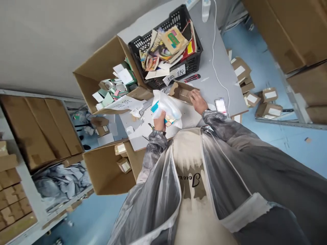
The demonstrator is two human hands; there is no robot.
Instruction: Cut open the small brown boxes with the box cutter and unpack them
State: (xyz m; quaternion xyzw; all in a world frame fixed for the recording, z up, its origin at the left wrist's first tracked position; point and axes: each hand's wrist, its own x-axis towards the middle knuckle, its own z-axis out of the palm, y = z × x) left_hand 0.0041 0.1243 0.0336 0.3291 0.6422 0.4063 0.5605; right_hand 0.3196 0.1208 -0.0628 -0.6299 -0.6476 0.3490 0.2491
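Observation:
In the head view my left hand (160,121) is closed around a whitish plastic-wrapped package (170,106). Blue and yellow printed parts show at its edges, but what lies inside the wrap is unclear. To its right, my right hand (198,102) grips the near right end of a small open cardboard box (181,92). The box rests on the grey table (204,61), just beyond the package. A red and black utility knife (191,78) lies behind the box.
A black crate (196,61) of books stands at the back, beside a large open carton (94,73) of small boxes. Another open carton (107,170) sits low at the left. A white cable (214,58) crosses the table's right side. Shelves with cartons flank both sides.

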